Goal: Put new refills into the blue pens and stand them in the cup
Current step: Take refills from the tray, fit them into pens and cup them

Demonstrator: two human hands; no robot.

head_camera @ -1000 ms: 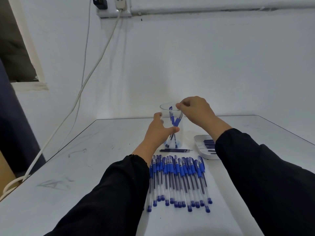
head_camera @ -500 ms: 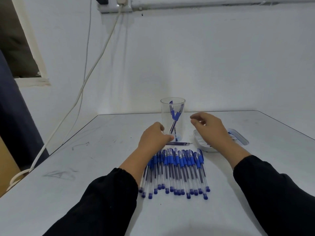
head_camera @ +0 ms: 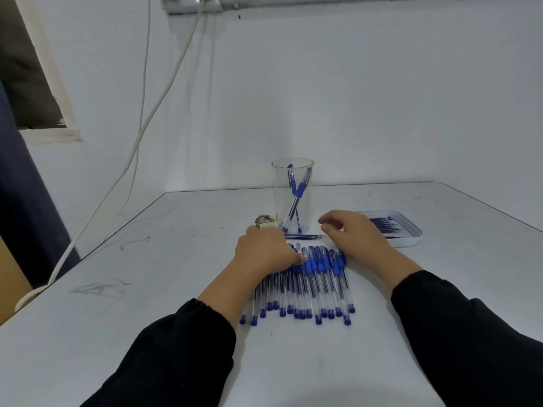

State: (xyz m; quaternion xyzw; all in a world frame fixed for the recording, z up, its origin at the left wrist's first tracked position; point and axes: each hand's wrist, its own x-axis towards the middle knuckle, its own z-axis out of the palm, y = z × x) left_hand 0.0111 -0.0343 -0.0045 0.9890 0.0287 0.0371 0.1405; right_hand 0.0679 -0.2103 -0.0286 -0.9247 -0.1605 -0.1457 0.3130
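Note:
A row of several blue pens lies side by side on the white table, caps pointing away from me. My left hand rests on the left part of the row, its fingertips curled down onto one pen at the cap end; the thumb is hidden. My right hand hovers over the row's far right end, fingers loosely curled, holding nothing. Two loose refills lie between my hands. Behind them stands the clear cup with a few blue pens upright in it.
A shallow white tray with dark refills sits right of the cup. A small brown-and-white object lies left of the cup. White cables hang down the wall at the left. The table's left edge drops off near a dark curtain.
Both hands left the cup and came down towards me. The left hand settled on the row of pens and the right hand moved in from the tray to the row's far end.

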